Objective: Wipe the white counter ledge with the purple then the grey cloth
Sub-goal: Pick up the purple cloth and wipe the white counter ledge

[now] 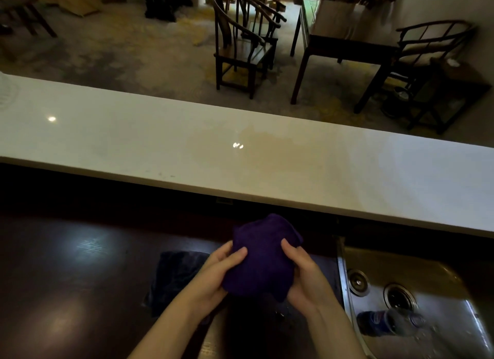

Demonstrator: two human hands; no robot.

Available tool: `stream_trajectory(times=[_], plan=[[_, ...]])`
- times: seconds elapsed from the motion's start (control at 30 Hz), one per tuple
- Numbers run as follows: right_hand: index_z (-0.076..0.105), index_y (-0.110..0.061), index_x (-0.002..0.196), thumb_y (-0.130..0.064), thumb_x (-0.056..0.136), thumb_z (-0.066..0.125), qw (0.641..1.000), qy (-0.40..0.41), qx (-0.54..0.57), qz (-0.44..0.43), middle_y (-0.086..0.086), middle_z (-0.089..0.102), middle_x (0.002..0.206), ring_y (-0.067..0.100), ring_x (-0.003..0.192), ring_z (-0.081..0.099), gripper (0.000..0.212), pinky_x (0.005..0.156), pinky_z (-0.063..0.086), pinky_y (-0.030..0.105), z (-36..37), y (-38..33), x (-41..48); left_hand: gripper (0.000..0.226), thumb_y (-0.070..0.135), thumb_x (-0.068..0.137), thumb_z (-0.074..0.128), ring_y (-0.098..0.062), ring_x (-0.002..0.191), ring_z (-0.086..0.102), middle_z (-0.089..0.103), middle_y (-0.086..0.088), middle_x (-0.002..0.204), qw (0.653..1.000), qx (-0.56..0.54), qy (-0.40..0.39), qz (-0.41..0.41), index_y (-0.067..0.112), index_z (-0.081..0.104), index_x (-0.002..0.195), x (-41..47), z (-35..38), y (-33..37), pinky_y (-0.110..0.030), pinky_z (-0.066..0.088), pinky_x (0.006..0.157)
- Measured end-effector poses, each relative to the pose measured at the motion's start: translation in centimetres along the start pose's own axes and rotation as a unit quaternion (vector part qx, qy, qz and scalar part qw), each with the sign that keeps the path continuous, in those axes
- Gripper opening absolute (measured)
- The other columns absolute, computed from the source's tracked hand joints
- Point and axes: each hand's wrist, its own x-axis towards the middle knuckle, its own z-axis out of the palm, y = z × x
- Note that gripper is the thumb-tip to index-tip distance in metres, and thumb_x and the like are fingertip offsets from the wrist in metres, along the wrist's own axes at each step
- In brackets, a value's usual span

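Over the dark lower counter [66, 265], the left hand [213, 273] and right hand [307, 281] clasp the bunched purple cloth [262, 259] from both sides. Soft and light, it should bunch easily into one palm. Beyond, the white counter ledge [187, 144] shows a damp patch.

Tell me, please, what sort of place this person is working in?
Probably a bar or service counter facing a seating room: a steel sink is set into the dark worktop behind the white ledge, and wooden armchairs and a table stand beyond.
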Motion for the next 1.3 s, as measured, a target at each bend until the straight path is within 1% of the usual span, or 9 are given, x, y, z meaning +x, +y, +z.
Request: stream_trajectory(times=[0.33, 0.47, 0.63, 0.73, 0.83, 0.9, 1.07, 1.13, 1.3], plan=[[0.068, -0.005, 0.126, -0.012, 0.095, 0.055, 0.991, 0.007, -0.047, -0.129, 0.022, 0.067, 0.132, 0.037, 0.122, 0.064, 0.034, 0.093, 0.058, 0.045, 5.0, -1.7, 0.5, 0.039, 0.018, 0.085, 0.072, -0.026, 0.108, 0.071, 0.074, -0.011, 0.116, 0.981, 0.088, 0.058, 0.165, 0.014, 0.065, 0.123, -0.1, 4.6, 7.3, -0.029, 0.058, 0.081], [0.066, -0.01, 0.126, -0.012, 0.095, 0.055, 0.98, 0.033, -0.041, -0.189, 0.018, 0.07, 0.129, 0.034, 0.119, 0.067, 0.034, 0.091, 0.06, 0.045, 6.1, -5.1, 1.1, 0.028, 0.012, 0.091, 0.065, -0.022, 0.089, 0.073, 0.076, -0.01, 0.096, 0.946, 0.192, 0.119, 0.234, 0.013, 0.066, 0.119, 0.7, 3.8, 10.7, -0.026, 0.058, 0.073], [0.073, -0.022, 0.115, -0.014, 0.1, 0.052, 0.945, 0.066, -0.097, -0.305, 0.01, 0.074, 0.124, 0.028, 0.115, 0.07, 0.027, 0.086, 0.061, 0.042, 6.0, -12.1, 0.4, 0.021, 0.013, 0.093, 0.065, -0.024, 0.096, 0.07, 0.073, -0.009, 0.102, 0.865, 0.332, 0.213, 0.31, 0.024, 0.067, 0.11, 1.7, 0.6, 14.7, -0.037, 0.056, 0.088], [0.074, -0.037, 0.109, -0.017, 0.101, 0.056, 0.876, 0.153, -0.218, -0.401, -0.008, 0.077, 0.116, 0.016, 0.11, 0.072, 0.028, 0.085, 0.063, 0.038, 5.2, -16.2, -0.7, 0.024, 0.02, 0.092, 0.065, -0.018, 0.101, 0.066, 0.07, -0.002, 0.112, 0.768, 0.47, 0.281, 0.331, 0.023, 0.066, 0.115, 2.1, -2.2, 16.5, -0.033, 0.05, 0.093], [0.063, -0.058, 0.111, -0.03, 0.101, 0.058, 0.747, 0.266, -0.418, -0.443, -0.028, 0.071, 0.108, 0.004, 0.104, 0.067, 0.03, 0.082, 0.057, 0.033, 3.2, -19.0, -1.4, 0.032, 0.019, 0.091, 0.065, -0.03, 0.113, 0.059, 0.065, -0.013, 0.121, 0.646, 0.619, 0.315, 0.318, 0.008, 0.064, 0.121, 2.6, -4.9, 17.7, -0.039, 0.043, 0.098], [0.052, -0.053, 0.128, -0.032, 0.102, 0.057, 0.678, 0.294, -0.518, -0.431, -0.024, 0.062, 0.117, 0.007, 0.108, 0.059, 0.034, 0.086, 0.051, 0.034, 1.2, -19.8, -0.6, 0.035, 0.022, 0.091, 0.064, -0.041, 0.115, 0.057, 0.064, -0.021, 0.122, 0.593, 0.678, 0.323, 0.29, 0.002, 0.064, 0.12, 3.0, -5.8, 17.9, -0.048, 0.042, 0.101], [0.065, -0.011, 0.128, -0.027, 0.099, 0.054, 0.528, 0.233, -0.74, -0.347, 0.013, 0.068, 0.124, 0.037, 0.114, 0.06, 0.035, 0.103, 0.043, 0.056, -2.3, -17.5, 3.6, 0.05, 0.04, 0.086, 0.051, -0.044, 0.114, 0.055, 0.063, -0.022, 0.122, 0.54, 0.729, 0.342, 0.244, 0.004, 0.066, 0.118, 3.0, -5.9, 17.5, -0.054, 0.044, 0.096], [0.063, -0.014, 0.132, -0.027, 0.101, 0.054, 0.477, 0.24, -0.797, -0.281, 0.009, 0.065, 0.129, 0.037, 0.123, 0.054, 0.035, 0.114, 0.024, 0.065, -3.1, -15.5, 5.0, 0.05, 0.042, 0.086, 0.05, -0.043, 0.115, 0.054, 0.061, -0.021, 0.123, 0.535, 0.736, 0.341, 0.237, 0.007, 0.066, 0.118, 3.0, -5.8, 17.5, -0.054, 0.043, 0.095], [0.055, -0.026, 0.14, -0.037, 0.102, 0.043, 0.475, 0.257, -0.794, -0.279, 0.0, 0.062, 0.131, 0.03, 0.13, 0.048, 0.041, 0.12, 0.01, 0.066, -1.9, -12.6, 7.3, 0.053, 0.046, 0.089, 0.046, -0.039, 0.121, 0.051, 0.059, -0.018, 0.128, 0.533, 0.746, 0.327, 0.23, 0.009, 0.063, 0.122, 2.6, -6.1, 17.7, -0.054, 0.041, 0.099]])
